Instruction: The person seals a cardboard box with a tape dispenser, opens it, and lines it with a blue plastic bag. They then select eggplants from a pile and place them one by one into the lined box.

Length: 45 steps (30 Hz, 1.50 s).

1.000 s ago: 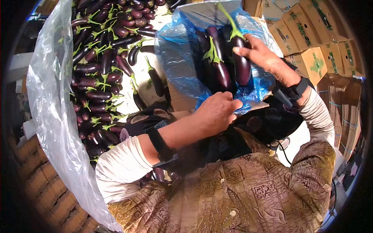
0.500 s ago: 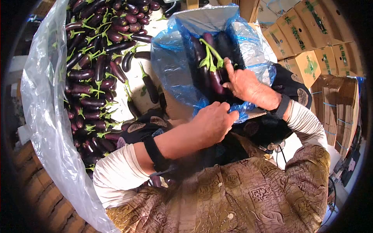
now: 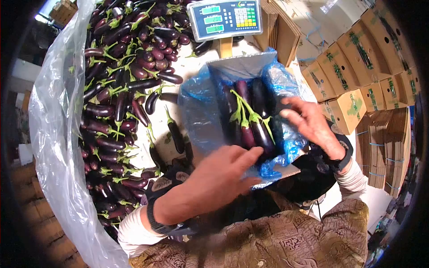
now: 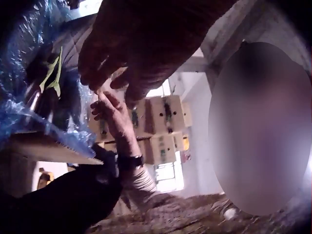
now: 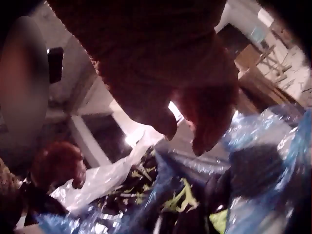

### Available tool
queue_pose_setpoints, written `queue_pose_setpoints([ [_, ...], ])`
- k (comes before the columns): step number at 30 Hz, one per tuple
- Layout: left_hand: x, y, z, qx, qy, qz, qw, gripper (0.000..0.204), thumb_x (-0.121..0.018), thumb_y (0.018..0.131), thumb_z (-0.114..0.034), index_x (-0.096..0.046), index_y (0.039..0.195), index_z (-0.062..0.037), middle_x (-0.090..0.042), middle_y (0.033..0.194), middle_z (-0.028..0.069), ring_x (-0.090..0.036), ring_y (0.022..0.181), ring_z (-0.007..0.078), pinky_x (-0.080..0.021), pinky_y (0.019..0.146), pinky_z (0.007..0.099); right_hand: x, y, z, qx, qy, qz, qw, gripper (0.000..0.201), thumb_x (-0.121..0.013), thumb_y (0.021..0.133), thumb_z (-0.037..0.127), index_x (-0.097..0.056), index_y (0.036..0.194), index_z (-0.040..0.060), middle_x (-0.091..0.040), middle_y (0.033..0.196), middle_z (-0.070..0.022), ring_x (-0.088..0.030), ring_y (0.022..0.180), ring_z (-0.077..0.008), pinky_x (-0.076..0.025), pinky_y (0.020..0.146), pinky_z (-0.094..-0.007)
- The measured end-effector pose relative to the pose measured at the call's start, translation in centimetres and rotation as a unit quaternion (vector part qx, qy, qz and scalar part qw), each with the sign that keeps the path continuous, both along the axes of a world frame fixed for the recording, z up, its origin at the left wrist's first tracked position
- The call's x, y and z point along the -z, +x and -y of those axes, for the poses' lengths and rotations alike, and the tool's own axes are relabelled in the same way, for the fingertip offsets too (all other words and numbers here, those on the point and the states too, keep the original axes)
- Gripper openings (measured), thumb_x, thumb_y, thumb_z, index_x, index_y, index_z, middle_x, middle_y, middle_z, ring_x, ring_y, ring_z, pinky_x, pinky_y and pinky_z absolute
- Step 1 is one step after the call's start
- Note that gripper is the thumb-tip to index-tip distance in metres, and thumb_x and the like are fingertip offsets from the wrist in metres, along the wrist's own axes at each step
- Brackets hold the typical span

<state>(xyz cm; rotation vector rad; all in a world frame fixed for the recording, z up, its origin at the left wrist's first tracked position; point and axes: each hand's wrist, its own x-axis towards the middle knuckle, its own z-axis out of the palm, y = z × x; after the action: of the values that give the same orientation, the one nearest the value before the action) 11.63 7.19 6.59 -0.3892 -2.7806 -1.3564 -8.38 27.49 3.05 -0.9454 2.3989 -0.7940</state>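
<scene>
Several dark purple eggplants (image 3: 262, 136) with green stems lie in a box lined with blue plastic (image 3: 199, 120). Over the box's near left edge is the left hand (image 3: 214, 178), blurred, fingers extended and holding nothing visible; its fingertips are close to the lowest eggplant, and contact is unclear. Above the liner's right side the right hand (image 3: 313, 125) has loosely bent fingers with nothing between them. The left wrist view shows the right hand (image 4: 116, 117) beyond the dark left hand (image 4: 141, 44). In the right wrist view the right hand (image 5: 170, 78) is above the liner (image 5: 258, 126).
A big pile of eggplants (image 3: 107, 107) lies on the left, bordered by a clear plastic sheet (image 3: 58, 125). Behind the box stands a scale display (image 3: 225, 18). Cardboard boxes (image 3: 348, 107) are stacked at the right, above flattened cartons (image 3: 384, 147).
The right hand has let go of an eggplant, now among the others in the box, and moved right. The left hand has come off the liner's near edge. The head view has shifted, showing the scale.
</scene>
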Motion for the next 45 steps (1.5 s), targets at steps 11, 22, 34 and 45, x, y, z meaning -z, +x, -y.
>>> queue_pose_setpoints([
  [11, 0.0, -1.1, 2.2, 0.025, 0.006, 0.149, 0.989, 0.052, -0.070, 0.083, -0.015, -0.051, 0.130, -0.0056, -0.060, 0.094, 0.0151, -0.062, 0.083, 0.0349, -0.052, 0.071, 0.0416, 2.4, -3.4, -1.7, 0.161, -0.116, 0.153, 0.968, 0.028, -0.064, 0.094, 0.022, -0.062, 0.114, 0.0023, -0.061, 0.084, 0.0018, -0.054, 0.072, -0.0065, -0.047, 0.067, -0.0229],
  [22, 0.8, -2.1, 7.6, -0.075, 0.102, 0.188, 0.974, 0.042, -0.067, 0.087, -0.011, -0.056, 0.128, -0.0050, -0.068, 0.098, 0.0127, -0.066, 0.087, 0.0213, -0.053, 0.077, 0.0329, 2.4, -4.1, -1.6, 0.142, -0.077, 0.134, 0.978, 0.026, -0.065, 0.092, 0.019, -0.063, 0.111, 0.0018, -0.062, 0.086, 0.0000, -0.054, 0.077, -0.0080, -0.046, 0.071, -0.0242],
  [34, 11.3, -9.2, 15.8, -0.249, -0.046, -0.004, 0.967, 0.045, -0.067, 0.087, -0.018, -0.056, 0.127, -0.0003, -0.061, 0.116, 0.0195, -0.059, 0.108, 0.0350, -0.047, 0.092, 0.0389, 1.7, -10.7, 5.3, 0.078, -0.048, 0.132, 0.987, 0.050, -0.064, 0.089, 0.030, -0.053, 0.129, 0.0012, -0.065, 0.104, -0.0114, -0.064, 0.083, -0.0155, -0.051, 0.068, -0.0301],
  [45, 11.8, -10.7, 12.0, -0.274, -0.134, -0.052, 0.951, 0.031, -0.066, 0.082, -0.004, -0.061, 0.113, 0.0001, -0.064, 0.104, 0.0154, -0.066, 0.092, 0.0285, -0.052, 0.082, 0.0343, 4.5, -3.7, 5.1, -0.063, 0.032, 0.090, 0.993, 0.033, -0.069, 0.085, 0.024, -0.065, 0.105, -0.0019, -0.067, 0.083, -0.0193, -0.064, 0.073, -0.0298, -0.049, 0.066, -0.0385],
])
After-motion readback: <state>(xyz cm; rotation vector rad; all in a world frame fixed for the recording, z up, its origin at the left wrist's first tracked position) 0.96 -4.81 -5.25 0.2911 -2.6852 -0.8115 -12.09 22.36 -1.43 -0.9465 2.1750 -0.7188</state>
